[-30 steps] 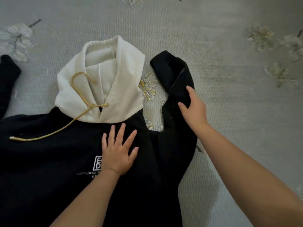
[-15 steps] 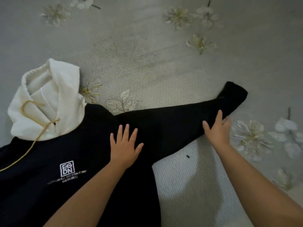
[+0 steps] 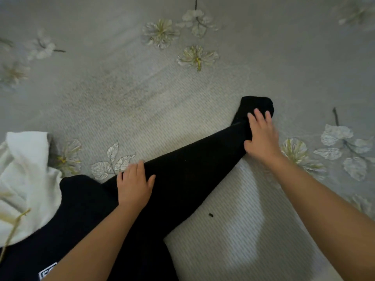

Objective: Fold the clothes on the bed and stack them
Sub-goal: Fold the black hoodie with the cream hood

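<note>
A black hoodie [image 3: 85, 216] with a white hood [image 3: 26, 179] and a yellow drawstring [image 3: 12, 230] lies flat on the bed, its body at the lower left. Its right sleeve [image 3: 192, 171] stretches diagonally up to the right and ends in a cuff [image 3: 256, 104]. My left hand [image 3: 135, 185] lies flat on the sleeve near the shoulder, fingers straight. My right hand [image 3: 261, 136] rests flat on the sleeve just below the cuff, fingers spread and a little blurred.
The bed is covered by a grey sheet [image 3: 142, 98] printed with pale flowers and leaves. A small dark speck [image 3: 211, 215] lies on the sheet below the sleeve. No other clothes are in view.
The sleeve, bent back by the hood a second ago, now lies straight out to the right. My right hand slid toward the cuff; my left moved onto the sleeve's upper part.
</note>
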A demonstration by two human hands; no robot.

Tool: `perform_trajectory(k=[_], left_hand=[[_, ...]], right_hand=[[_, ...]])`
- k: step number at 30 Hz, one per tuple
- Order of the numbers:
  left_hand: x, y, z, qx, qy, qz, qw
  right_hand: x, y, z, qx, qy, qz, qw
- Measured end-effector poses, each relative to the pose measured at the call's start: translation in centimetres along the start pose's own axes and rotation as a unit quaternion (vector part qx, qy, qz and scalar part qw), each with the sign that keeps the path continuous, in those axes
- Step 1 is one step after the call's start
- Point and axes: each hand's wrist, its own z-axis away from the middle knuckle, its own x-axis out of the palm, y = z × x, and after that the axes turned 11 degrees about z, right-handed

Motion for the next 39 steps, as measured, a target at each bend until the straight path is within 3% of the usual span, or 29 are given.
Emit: perform_trajectory(k=[2,4,7,10,13,14,17,21,24,27,31,33,35,39], left_hand=[[-0.5,0.8,-1.1,0.01,0.003,0.008,1.0],[-1.0,1.7,-1.6,0.067,0.054,0.038,0.996],[-2.4,3.4,-1.5,0.155,0.135,0.042,0.978],[-3.2,5.1,-2.3,0.106,0.115,0.039,0.987],[-2.4,7.2,-2.4,-0.036,0.049,0.069,0.996],[-2.0,8.1,-2.3,-0.05,0.053,0.086,0.994],[-1.2,11.2,-1.1,0.048,0.082,0.121,0.988],[1.3,14.1,0.4,0.19,0.001,0.099,0.977],[3.1,15.3,0.5,0.214,-0.09,0.04,0.972],[5.2,16.0,0.6,0.195,-0.098,0.01,0.976],[7.0,16.2,0.7,0.148,-0.124,-0.034,0.981],[6.3,15.9,0.4,0.139,-0.129,-0.03,0.981],[4.9,14.6,0.4,0.131,-0.106,-0.04,0.985],[2.1,9.1,1.0,0.085,-0.073,-0.032,0.993]], right_hand=[[-0.9,1.2,-2.0,-0.035,-0.045,0.091,0.994],[-2.5,2.3,-3.2,-0.088,-0.048,0.154,0.983],[-6.7,4.1,-3.9,-0.163,-0.058,0.077,0.982],[-11.5,5.6,-5.3,-0.171,-0.033,-0.033,0.984],[-12.3,5.8,-7.8,-0.142,0.041,0.14,0.979],[-11.8,5.6,-8.2,-0.12,0.045,0.207,0.97],[-8.2,6.1,-7.1,-0.077,0.022,0.265,0.961],[-2.9,7.7,-2.1,0.01,0.029,0.18,0.983],[-0.5,8.3,1.7,0.134,0.037,0.056,0.989],[0.7,8.9,3.6,0.3,0.019,-0.09,0.95],[1.1,8.4,2.5,0.413,-0.001,-0.17,0.895],[0.8,7.4,1.5,0.398,0.032,-0.197,0.895],[0.4,6.1,1.6,0.315,0.094,-0.255,0.909],[-2.2,0.9,3.8,0.185,0.13,-0.394,0.891]])
